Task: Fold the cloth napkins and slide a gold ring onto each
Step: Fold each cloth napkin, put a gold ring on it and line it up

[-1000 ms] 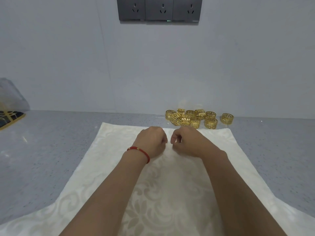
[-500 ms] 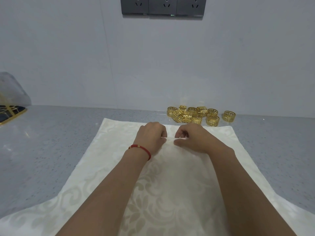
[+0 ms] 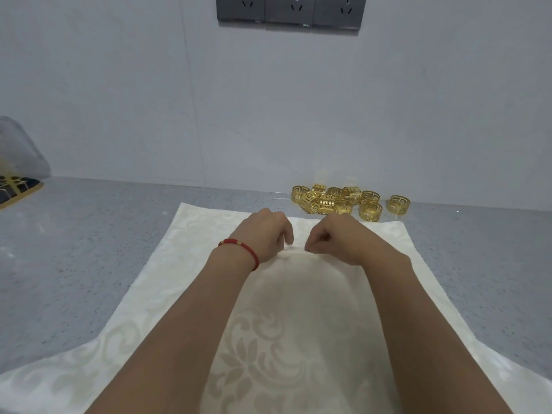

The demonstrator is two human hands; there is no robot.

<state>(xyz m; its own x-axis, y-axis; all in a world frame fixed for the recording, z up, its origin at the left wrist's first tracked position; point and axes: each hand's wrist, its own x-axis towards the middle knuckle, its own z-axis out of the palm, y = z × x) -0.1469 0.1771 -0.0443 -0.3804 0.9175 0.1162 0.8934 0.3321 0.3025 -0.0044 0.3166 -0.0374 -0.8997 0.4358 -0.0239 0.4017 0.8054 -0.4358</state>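
Where the cream damask napkin (image 3: 185, 264) lies spread flat over the middle of the grey speckled worktop (image 3: 74, 249), its far edge running parallel to the wall and its near part running out of view at the bottom, both hands meet close together near the far centre of the cloth. The left hand (image 3: 263, 234), with a red cord bracelet (image 3: 240, 249) on its wrist, has its fingers curled down and pinches a small raised ridge of fabric; the right hand (image 3: 337, 237) is curled the same way just beside it, its fingertips pinching the same ridge, so the cloth bulges slightly between and below them. The gold rings (image 3: 337, 201), cut with a key-pattern, sit in a loose cluster at the back of the worktop against the wall, just beyond the napkin's far right edge, one ring (image 3: 398, 204) standing a little apart to the right. At the worktop's far left edge lies a dark mat with gold trim (image 3: 18, 186) under a clear plastic bag (image 3: 21, 147). Grey wall sockets (image 3: 291, 8) are mounted high on the wall.
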